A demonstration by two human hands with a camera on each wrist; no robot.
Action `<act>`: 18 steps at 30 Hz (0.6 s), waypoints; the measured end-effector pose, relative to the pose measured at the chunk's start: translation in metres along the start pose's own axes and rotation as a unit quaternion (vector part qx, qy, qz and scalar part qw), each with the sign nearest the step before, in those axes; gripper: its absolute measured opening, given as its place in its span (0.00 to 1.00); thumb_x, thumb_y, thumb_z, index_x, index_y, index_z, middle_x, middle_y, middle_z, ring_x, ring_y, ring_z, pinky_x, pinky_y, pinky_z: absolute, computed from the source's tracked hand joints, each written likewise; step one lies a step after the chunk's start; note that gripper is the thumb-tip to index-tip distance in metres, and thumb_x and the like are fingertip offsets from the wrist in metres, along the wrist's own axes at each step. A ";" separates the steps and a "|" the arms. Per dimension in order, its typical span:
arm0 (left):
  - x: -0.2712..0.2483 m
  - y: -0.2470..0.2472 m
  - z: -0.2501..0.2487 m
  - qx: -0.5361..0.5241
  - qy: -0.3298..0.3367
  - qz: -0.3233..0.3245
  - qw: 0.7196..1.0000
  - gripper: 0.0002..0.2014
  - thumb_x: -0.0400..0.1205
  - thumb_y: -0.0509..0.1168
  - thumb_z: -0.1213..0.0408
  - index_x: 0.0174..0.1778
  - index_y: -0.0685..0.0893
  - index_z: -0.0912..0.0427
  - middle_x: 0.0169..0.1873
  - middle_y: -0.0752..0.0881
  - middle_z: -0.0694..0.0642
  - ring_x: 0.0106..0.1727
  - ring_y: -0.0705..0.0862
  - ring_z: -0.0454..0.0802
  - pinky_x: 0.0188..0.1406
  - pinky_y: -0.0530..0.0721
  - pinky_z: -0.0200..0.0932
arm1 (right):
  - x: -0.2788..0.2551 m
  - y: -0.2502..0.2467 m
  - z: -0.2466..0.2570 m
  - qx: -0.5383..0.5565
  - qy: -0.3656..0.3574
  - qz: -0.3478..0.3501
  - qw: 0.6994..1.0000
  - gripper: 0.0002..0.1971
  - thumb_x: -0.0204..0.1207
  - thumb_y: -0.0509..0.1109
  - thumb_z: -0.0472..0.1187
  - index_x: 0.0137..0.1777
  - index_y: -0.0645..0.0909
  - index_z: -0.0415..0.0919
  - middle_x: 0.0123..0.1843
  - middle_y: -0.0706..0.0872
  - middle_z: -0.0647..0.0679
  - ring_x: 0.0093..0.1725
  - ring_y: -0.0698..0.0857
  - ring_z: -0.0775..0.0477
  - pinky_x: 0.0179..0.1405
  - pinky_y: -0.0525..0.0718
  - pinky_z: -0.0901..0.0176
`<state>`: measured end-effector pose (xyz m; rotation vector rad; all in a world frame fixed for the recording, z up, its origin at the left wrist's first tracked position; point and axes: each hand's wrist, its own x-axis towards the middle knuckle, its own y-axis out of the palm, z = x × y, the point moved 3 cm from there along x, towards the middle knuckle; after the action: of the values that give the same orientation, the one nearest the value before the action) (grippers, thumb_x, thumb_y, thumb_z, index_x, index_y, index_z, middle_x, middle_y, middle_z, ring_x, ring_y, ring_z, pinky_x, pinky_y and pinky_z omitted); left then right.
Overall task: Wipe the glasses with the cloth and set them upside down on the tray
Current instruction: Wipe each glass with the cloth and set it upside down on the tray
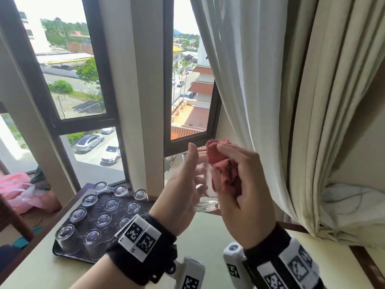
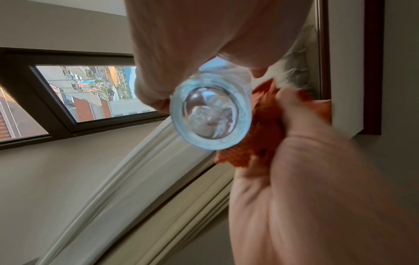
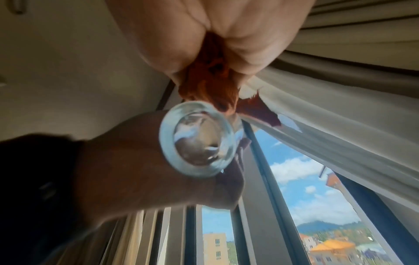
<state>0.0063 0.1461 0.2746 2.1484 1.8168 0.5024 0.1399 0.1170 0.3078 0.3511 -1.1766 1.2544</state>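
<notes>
A clear glass (image 1: pixel 205 190) is held upright above the bench (image 1: pixel 200 232), gripped by the left hand (image 1: pixel 183 184). A bunched red cloth (image 1: pixel 220 167), clutched in the right hand (image 1: pixel 245 197), is pressed against its side. Upturned glasses (image 1: pixel 98 213) are seen on a dark tray (image 1: pixel 68 254) to the left.

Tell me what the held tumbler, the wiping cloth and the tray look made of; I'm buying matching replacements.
Tumbler: clear glass, see-through with a thick glossy base. Wiping cloth: reddish woven fabric, matte and bunched in soft folds, perhaps cotton or microfibre. Tray: dark and smooth with a slight sheen, possibly plastic or lacquered wood; can't tell which.
</notes>
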 end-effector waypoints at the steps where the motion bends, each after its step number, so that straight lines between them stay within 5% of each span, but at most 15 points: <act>1: 0.000 0.000 -0.002 -0.003 0.004 0.010 1.000 0.38 0.86 0.58 0.29 0.76 0.86 0.57 0.63 0.90 0.66 0.71 0.86 0.61 0.82 0.74 0.73 | -0.003 0.003 0.007 -0.002 -0.031 0.018 0.999 0.20 0.84 0.69 0.37 0.73 0.80 0.29 0.72 0.82 0.42 0.75 0.81 0.48 0.77 0.79 0.57; 4: 0.002 -0.010 -0.008 0.006 0.001 0.023 1.000 0.38 0.89 0.52 0.32 0.81 0.79 0.60 0.54 0.94 0.57 0.56 0.92 0.54 0.66 0.87 0.54 | -0.036 0.013 0.016 -0.009 -0.090 0.097 0.991 0.21 0.83 0.70 0.35 0.75 0.79 0.32 0.77 0.79 0.40 0.81 0.77 0.45 0.80 0.78 0.51; 7: 0.008 -0.023 -0.004 0.009 0.006 -0.034 0.999 0.45 0.75 0.68 0.22 0.74 0.86 0.58 0.59 0.88 0.67 0.57 0.88 0.64 0.74 0.83 0.72 | -0.054 0.013 -0.002 -0.012 -0.054 0.084 0.995 0.20 0.82 0.70 0.34 0.73 0.80 0.35 0.76 0.77 0.47 0.80 0.77 0.47 0.79 0.78 0.55; 10: 0.009 -0.020 0.002 -0.021 0.014 -0.056 0.998 0.44 0.76 0.68 0.24 0.71 0.87 0.62 0.48 0.83 0.64 0.45 0.80 0.55 0.56 0.82 0.54 | -0.033 0.010 -0.019 0.012 0.025 0.030 0.999 0.16 0.84 0.68 0.39 0.71 0.80 0.39 0.71 0.78 0.53 0.72 0.80 0.58 0.71 0.83 0.62; 12: 0.009 -0.015 0.002 -0.010 0.019 -0.047 0.999 0.45 0.76 0.67 0.24 0.72 0.86 0.63 0.52 0.83 0.75 0.49 0.79 0.62 0.59 0.78 0.59 | -0.011 0.005 -0.018 0.015 0.045 -0.002 0.999 0.17 0.86 0.68 0.42 0.70 0.81 0.35 0.69 0.80 0.51 0.71 0.82 0.57 0.69 0.81 0.66; 14: 0.009 -0.009 -0.001 0.010 0.027 -0.019 0.999 0.43 0.81 0.63 0.24 0.75 0.85 0.61 0.64 0.80 0.85 0.58 0.83 0.74 0.72 0.78 0.68 | 0.005 0.003 -0.007 0.006 0.015 -0.017 1.000 0.18 0.85 0.69 0.40 0.71 0.81 0.31 0.71 0.82 0.46 0.74 0.82 0.51 0.73 0.79 0.65; 16: 0.009 -0.008 -0.006 0.010 0.024 0.005 1.000 0.37 0.88 0.56 0.30 0.74 0.86 0.60 0.59 0.87 0.76 0.60 0.90 0.68 0.69 0.87 0.61 | 0.002 0.008 0.006 -0.004 -0.043 0.008 0.999 0.18 0.84 0.69 0.37 0.71 0.81 0.30 0.74 0.81 0.41 0.77 0.80 0.47 0.77 0.79 0.58; 18: 0.011 -0.014 -0.006 0.005 0.026 0.024 0.999 0.39 0.86 0.56 0.29 0.74 0.85 0.62 0.47 0.90 0.59 0.46 0.91 0.52 0.53 0.89 0.47 | -0.018 0.016 0.014 -0.004 -0.086 0.057 0.995 0.18 0.84 0.69 0.35 0.73 0.80 0.32 0.77 0.79 0.41 0.80 0.78 0.44 0.79 0.80 0.49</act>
<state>-0.0071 0.1592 0.2745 2.2091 1.8027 0.5652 0.1217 0.1024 0.2926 0.3971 -1.3642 1.3372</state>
